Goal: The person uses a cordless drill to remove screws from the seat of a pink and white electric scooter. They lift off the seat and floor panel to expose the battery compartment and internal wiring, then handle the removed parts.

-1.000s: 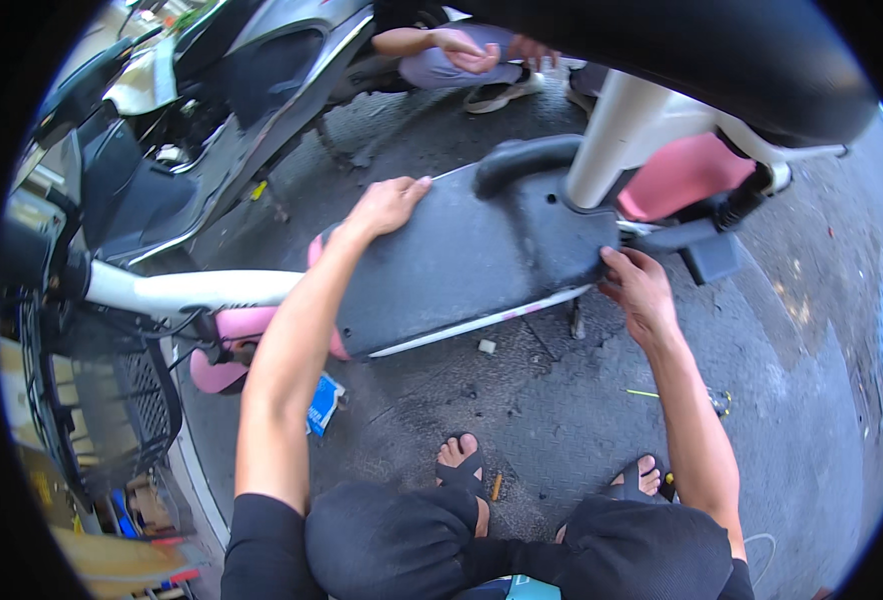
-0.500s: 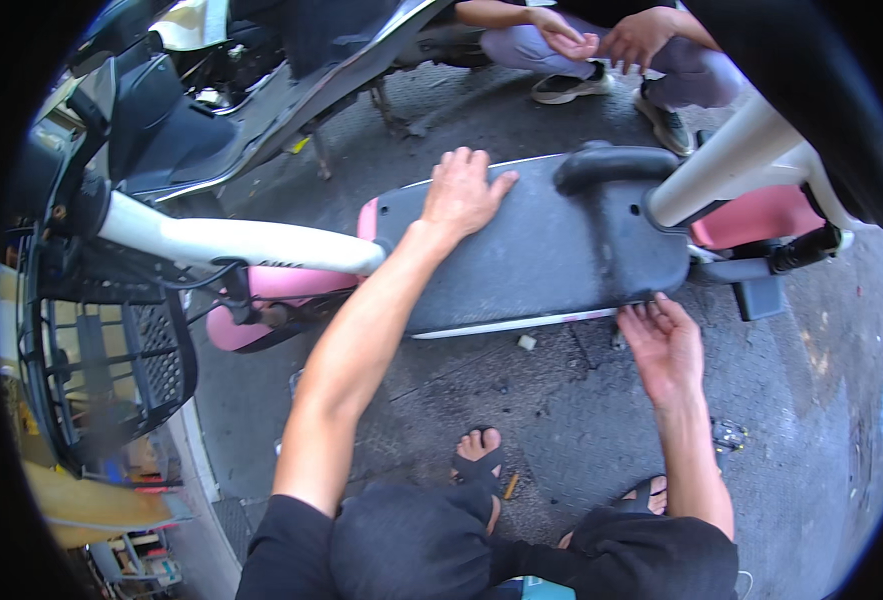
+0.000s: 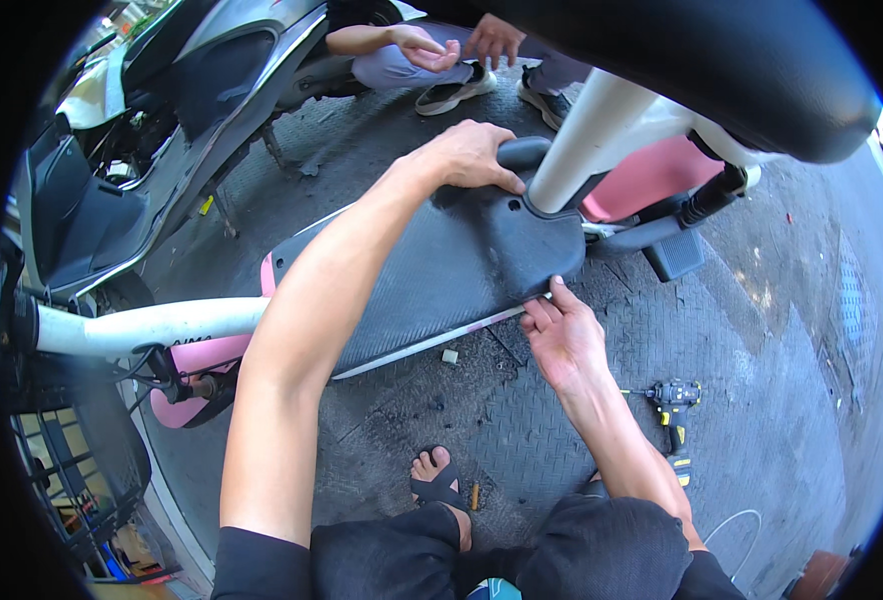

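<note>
At the far left stands a dark scooter [image 3: 112,190] with its body panels opened up, and below it a wire basket [image 3: 72,480] sits at the near left edge. A white frame tube [image 3: 152,322] runs rightward from there, with pink bodywork [image 3: 197,375] just beneath it. The dark grey textured footboard panel [image 3: 442,280] lies across the middle of the scene, slanting from near left to far right, its pale lower edge showing along the near side. The left hand [image 3: 467,158] reaches over the panel to its far right corner and rests there palm down, fingers together and curled over the raised black hump beside the white seat post [image 3: 602,140]; it presses on rather than closes around anything. The right hand [image 3: 560,335] is at the panel's near edge, towards the right, its fingers narrow and bent, the tips touching the underside of the rim; whether they pinch it I cannot tell. A small pale bit [image 3: 451,355] lies on the ground just near that edge. Between the forearms, a sandalled foot [image 3: 440,485] rests on the checker-plate ground [image 3: 762,420]. Further right lies a cordless drill [image 3: 674,410], well apart from both hands. At the far top, another person's hands [image 3: 452,45] hover above two shoes. Pink bodywork [image 3: 652,175] and a black footrest [image 3: 674,255] sit right of the post
</note>
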`<state>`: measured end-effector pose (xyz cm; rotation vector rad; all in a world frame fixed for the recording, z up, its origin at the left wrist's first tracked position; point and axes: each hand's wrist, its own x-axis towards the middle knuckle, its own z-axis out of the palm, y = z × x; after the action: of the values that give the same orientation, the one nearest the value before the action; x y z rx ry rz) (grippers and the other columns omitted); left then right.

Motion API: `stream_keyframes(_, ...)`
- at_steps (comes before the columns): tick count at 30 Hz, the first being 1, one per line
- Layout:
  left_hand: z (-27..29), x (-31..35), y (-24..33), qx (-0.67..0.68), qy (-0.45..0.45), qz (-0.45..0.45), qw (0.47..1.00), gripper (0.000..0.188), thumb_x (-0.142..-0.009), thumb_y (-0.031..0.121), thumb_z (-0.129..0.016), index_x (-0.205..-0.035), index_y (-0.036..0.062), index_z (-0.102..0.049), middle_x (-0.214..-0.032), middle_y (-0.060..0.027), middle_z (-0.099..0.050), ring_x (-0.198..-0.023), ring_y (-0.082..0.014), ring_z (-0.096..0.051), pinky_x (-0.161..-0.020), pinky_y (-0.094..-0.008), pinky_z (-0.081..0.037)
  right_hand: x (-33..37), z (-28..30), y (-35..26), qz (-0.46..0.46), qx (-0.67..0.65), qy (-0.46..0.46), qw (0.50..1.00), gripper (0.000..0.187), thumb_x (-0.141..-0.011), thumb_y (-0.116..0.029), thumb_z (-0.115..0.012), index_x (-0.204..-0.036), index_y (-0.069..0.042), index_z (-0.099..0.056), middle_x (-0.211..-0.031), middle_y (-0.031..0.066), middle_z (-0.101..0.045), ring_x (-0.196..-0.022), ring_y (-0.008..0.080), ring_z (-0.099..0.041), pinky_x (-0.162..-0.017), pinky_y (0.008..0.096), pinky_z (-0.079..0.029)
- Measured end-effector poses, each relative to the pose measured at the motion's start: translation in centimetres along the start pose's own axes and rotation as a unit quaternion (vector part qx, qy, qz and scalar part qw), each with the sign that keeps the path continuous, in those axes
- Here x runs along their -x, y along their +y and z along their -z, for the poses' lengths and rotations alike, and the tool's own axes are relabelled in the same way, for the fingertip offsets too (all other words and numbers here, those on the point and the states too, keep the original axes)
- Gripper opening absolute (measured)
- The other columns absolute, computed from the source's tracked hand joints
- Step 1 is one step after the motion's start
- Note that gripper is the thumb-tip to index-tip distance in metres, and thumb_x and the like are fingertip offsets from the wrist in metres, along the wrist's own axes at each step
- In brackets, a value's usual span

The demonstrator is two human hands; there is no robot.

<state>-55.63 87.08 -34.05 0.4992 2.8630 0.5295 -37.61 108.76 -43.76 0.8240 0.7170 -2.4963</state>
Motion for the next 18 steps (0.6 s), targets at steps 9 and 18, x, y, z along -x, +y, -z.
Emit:
stream_keyframes(9,0.0,-0.4,0.2,0.033,0.016,0.01,0.999,0.059,-0.088,0.037,-0.091,-0.135,0.0025,-0.079,-0.116,-0.0225,-0.082,-0.106,-0.0358,-0.078,-0.103,-0.0432,-0.059,-0.5,0.6,1.2,0.018,0.002,0.002,1.0,0.023,-0.113,-0.021,-0.07,-0.123,-0.001,-0.065,-0.111,0.0088,-0.074,-0.098,0.0213,-0.069,-0.084,0.0361,-0.049)
stream_keyframes(18,-0.3,-0.7,-0.7,0.04,0.013,0.035,0.999,0.067,-0.085,0.045,-0.091,-0.137,0.0041,-0.079,-0.126,-0.0199,-0.082,-0.118,-0.0313,-0.077,-0.109,-0.0409,-0.055,-1.3,1.7,1.3,0.052,0.051,-0.025,0.997,0.027,-0.109,-0.027,-0.078,-0.113,-0.004,-0.064,-0.094,0.0034,-0.069,-0.083,0.0171,-0.066,-0.081,0.033,-0.053)
